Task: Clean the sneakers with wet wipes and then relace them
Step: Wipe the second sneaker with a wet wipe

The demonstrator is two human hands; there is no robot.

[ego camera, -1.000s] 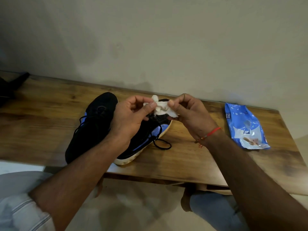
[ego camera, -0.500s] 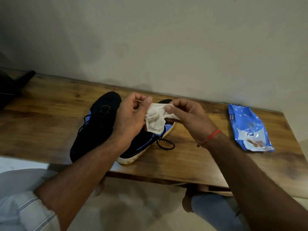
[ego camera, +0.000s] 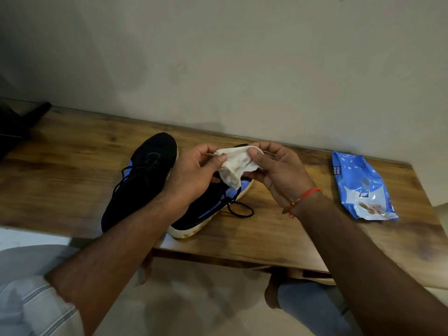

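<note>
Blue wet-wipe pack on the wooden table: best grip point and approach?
Probably pinch the blue wet-wipe pack across its long side edges near mid-length, coming from above. It lies flat on the wooden table, clear of the black sneakers, so both edges are exposed; the soft film should crumple.

Both forearms bare to above the elbow. Left hand [ego camera: 194, 175]: no ring, no band, no watch. Right hand [ego camera: 278, 173]: thin red thread bracelet [ego camera: 303, 197] just behind it at the wrist, with a few small coloured beads and a short frayed red end hanging below. Pale sleeve [ego camera: 36, 309] with thin grey stripes, rolled up, far back from the left hand. Light blue-grey trouser leg [ego camera: 312, 309] below the right forearm, bare foot [ego camera: 271, 294] at its hem.
</note>
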